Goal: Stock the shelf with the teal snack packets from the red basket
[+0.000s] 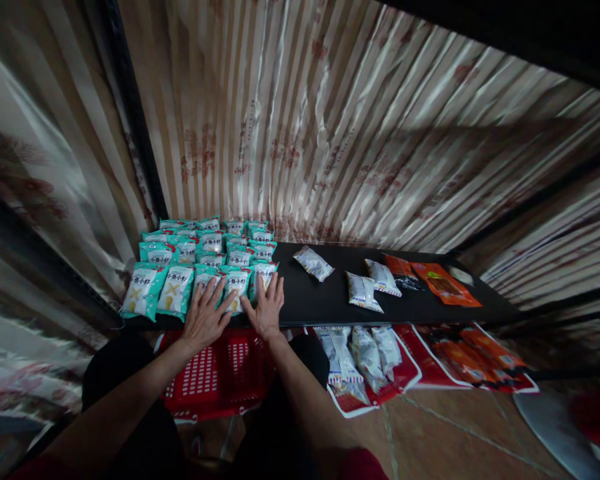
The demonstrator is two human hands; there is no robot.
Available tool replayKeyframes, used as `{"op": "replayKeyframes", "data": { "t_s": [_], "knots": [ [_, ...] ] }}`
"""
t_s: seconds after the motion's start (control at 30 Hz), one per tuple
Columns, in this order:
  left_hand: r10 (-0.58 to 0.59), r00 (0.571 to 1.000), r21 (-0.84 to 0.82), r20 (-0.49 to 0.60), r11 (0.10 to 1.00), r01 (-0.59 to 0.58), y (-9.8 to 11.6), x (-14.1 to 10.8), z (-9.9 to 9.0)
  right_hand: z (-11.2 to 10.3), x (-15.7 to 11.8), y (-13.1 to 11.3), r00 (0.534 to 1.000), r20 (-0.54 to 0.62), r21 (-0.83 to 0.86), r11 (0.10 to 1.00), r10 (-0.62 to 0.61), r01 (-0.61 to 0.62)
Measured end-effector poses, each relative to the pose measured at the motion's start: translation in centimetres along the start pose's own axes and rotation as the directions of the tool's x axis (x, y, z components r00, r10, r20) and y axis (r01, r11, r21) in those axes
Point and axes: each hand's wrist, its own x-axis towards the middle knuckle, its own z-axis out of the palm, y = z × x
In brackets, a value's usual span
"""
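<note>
Several teal and white snack bags (pixel 143 291) stand in tight rows at the left end of a black shelf (pixel 310 303). My left hand (pixel 207 313) lies with fingers spread against the fronts of the bags in the front row. Beside it, my right hand (pixel 266 308) touches the rightmost front snack bag (pixel 263 272), its fingers apart too. Neither hand is wrapped round a bag. The fingers cover parts of the front bags, and the rear rows are partly hidden behind them.
White snack bags (pixel 314 263) and orange packets (pixel 445 283) lie farther right on the shelf. Below its front edge are a red basket (pixel 200 373), a basket of white bags (pixel 365 360) and one of orange packets (pixel 475 353). Striped curtain (pixel 280 120) hangs behind.
</note>
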Motion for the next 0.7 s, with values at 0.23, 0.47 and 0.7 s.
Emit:
{"op": "replayKeyframes", "data": {
  "t_s": [0.23,0.47,0.7],
  "knots": [
    [0.009,1.0,0.043,-0.016,0.999,-0.009,-0.2,0.4,1.5,0.9,0.4,0.1,0.999,0.04,-0.023,1.0,-0.012,0.013],
    [0.028,0.999,0.096,-0.019,0.995,-0.026,-0.4,0.5,2.2,1.8,0.5,0.3,0.999,0.043,-0.039,0.999,-0.032,0.034],
    [0.033,0.999,0.161,0.011,0.986,-0.034,-0.5,0.5,1.9,2.5,0.4,0.5,0.999,-0.015,-0.023,0.998,-0.052,0.052]
  ]
}}
